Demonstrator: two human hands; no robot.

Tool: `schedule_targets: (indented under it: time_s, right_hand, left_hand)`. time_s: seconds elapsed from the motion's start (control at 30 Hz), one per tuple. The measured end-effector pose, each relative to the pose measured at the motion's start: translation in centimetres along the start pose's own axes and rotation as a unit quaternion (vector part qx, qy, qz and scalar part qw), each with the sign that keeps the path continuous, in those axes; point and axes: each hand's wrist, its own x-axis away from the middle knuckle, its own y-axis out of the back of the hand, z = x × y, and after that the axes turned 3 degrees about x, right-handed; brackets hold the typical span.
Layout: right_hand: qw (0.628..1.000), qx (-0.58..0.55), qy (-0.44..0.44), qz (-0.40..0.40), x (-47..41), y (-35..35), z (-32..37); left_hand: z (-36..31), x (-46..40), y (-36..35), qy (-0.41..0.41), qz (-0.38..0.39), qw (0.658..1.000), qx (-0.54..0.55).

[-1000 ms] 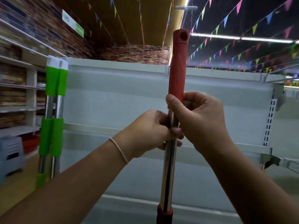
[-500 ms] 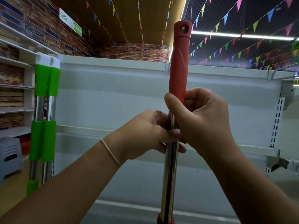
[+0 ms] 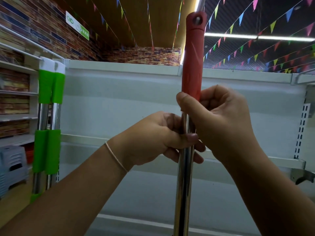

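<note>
Item: upright chrome-steel pole topped by a red ribbed plastic grip sleeve, hanging eyelet at the tip.
Location: held vertical at the centre of the view, in front of white metal shop shelving; apparently clear of the shelf.
Left hand: fingers curled round the bare chrome tube just under the red sleeve, thumb laid across the front.
Right hand: fingers wrapped round the lower end of the red sleeve, thumb pressed on its front; close against the left hand.
Step in hand: judged a twist or pull of sleeve against tube, either seating the grip or setting a telescopic joint.
Done: both holds taken, pole upright.
Left: completion of the twist; then, probably, placing with the like stock at the left.
Progress: judged early to middle; no visible mark to show how far the sleeve has turned.
Hidden: seam between sleeve and tube, covered by both hands; right fingertips behind the sleeve.
Cut off: lower end of the pole below the frame edge; any head or fitting unseen.
Hard to make out: right hand slightly blurred; lettering on the green-and-white wall sign unreadable.
Nearby: two chrome poles with green sleeves at the left end of the shelving; grey plastic stool beyond.
</note>
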Motion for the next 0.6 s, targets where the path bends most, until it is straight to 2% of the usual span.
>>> schedule_targets:
  time_s: [0.3,0.6]
  right_hand:
    - [0.997,-0.020,-0.071,0.005,0.5,-0.1,-1.8]
    - [0.996,-0.007,-0.088,0.022,-0.8,-1.3,-4.6]
  left_hand:
    - [2.4,-0.9,-0.1,0.039,-0.004,0.999,0.026]
    - [4.1,-2.6,0.3,0.060,-0.084,0.994,-0.030]
